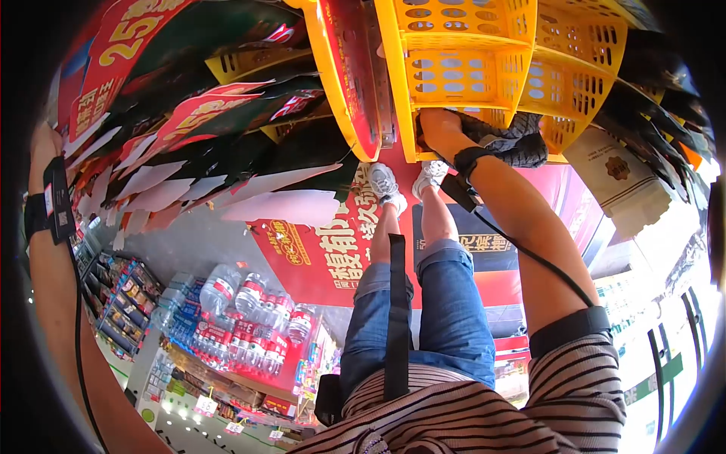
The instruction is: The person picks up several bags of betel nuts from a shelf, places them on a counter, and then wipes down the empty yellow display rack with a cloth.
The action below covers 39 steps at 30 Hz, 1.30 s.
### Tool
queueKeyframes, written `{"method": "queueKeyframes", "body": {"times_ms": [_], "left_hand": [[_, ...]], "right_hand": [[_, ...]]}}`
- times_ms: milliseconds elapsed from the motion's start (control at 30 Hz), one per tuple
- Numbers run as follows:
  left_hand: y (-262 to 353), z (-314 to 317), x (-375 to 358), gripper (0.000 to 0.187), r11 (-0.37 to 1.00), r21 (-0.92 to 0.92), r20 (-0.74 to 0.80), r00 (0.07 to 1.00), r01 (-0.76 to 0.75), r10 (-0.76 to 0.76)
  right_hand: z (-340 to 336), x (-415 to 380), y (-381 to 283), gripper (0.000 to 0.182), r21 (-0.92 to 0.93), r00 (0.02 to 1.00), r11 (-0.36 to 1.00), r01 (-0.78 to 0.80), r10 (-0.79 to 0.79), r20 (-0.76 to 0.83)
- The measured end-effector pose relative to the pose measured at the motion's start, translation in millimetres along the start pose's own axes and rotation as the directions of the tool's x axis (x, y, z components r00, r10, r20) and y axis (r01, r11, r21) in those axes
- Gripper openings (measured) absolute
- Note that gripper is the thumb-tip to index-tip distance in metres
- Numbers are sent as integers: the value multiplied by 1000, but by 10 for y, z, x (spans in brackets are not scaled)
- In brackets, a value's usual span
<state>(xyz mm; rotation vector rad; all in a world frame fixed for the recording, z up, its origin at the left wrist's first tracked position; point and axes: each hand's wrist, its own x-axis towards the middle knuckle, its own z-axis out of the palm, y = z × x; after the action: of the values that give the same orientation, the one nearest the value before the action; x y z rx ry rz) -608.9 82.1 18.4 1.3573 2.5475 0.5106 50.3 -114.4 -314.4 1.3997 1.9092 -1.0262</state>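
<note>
My right hand (441,130) reaches into the lower compartment of a yellow plastic rack (467,41) with oval holes. Bunched against the hand is a dark grey patterned cloth (522,142), which spills over the compartment's edge. The fingertips are out of sight. At the far left edge, my left hand (45,144) is raised beside rows of dark packs with red tops (206,113). Its fingers are hidden or too distorted to read. Both wrists wear black bands with cables.
Red printed boards with gold lettering (333,250) cover the floor near my shoes (384,181). Large water bottles (249,318) stand stacked at lower left, beside shelves of goods (121,299). More dark packs and a beige paper bag (616,178) flank the rack at right.
</note>
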Motion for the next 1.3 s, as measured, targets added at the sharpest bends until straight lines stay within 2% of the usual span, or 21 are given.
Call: {"method": "queueKeyframes", "body": {"times_ms": [67,167,233,300,367,467,567,667,767,867,900,967,1067,1200,1233,1300], "left_hand": [[52,47,-57,45,1000,-27,-5,1000,11,-11],[52,89,-121,44,998,-54,-7,999,32,-32],[72,67,-105,44,998,-63,-11,999,32,-33],[72,110,-126,44,996,-84,-10,999,39,-40],[103,117,-182,44,994,-97,-15,999,47,-49],[76,133,-158,44,993,-108,-9,999,49,-50],[60,155,-124,43,993,-112,-3,999,48,-49],[44,178,-111,43,992,-120,-1,999,47,-47],[62,183,-91,43,992,-122,1,999,38,-38],[102,160,-79,43,993,-120,-3,1000,21,-21],[95,151,-68,43,992,-122,-3,1000,19,-19],[74,126,-55,43,992,-123,-1,1000,18,-18],[43,108,-83,42,992,-126,-3,1000,11,-11],[64,157,-159,42,991,-133,2,1000,12,-12],[64,191,-191,42,990,-140,7,1000,21,-20],[82,214,-192,42,989,-145,7,1000,29,-28]], "right_hand": [[11,19,12,39,-68,998,998,3,-7,-64],[63,-12,89,39,-137,952,991,6,-47,-301],[-61,-34,311,42,122,991,989,-86,98,-93],[-58,0,507,42,139,987,983,-122,135,-90],[192,113,594,37,-71,954,995,-76,52,-297],[96,-53,521,45,-2,948,991,137,-132,-288],[2,-49,396,64,59,991,995,78,-71,-116],[-16,-16,359,66,-162,989,983,91,-108,-96],[71,39,379,63,-74,990,997,31,-41,-135],[109,-21,411,37,-276,923,957,84,-179,-339],[90,-23,426,33,-42,957,997,67,-76,-281],[52,4,502,26,407,992,913,-31,76,-96],[165,50,527,20,305,965,950,70,14,-264],[39,-82,498,45,478,990,875,84,-18,-141],[-18,-113,451,46,522,994,851,58,1,-111],[-7,-115,456,39,389,996,921,27,10,-94]]}}
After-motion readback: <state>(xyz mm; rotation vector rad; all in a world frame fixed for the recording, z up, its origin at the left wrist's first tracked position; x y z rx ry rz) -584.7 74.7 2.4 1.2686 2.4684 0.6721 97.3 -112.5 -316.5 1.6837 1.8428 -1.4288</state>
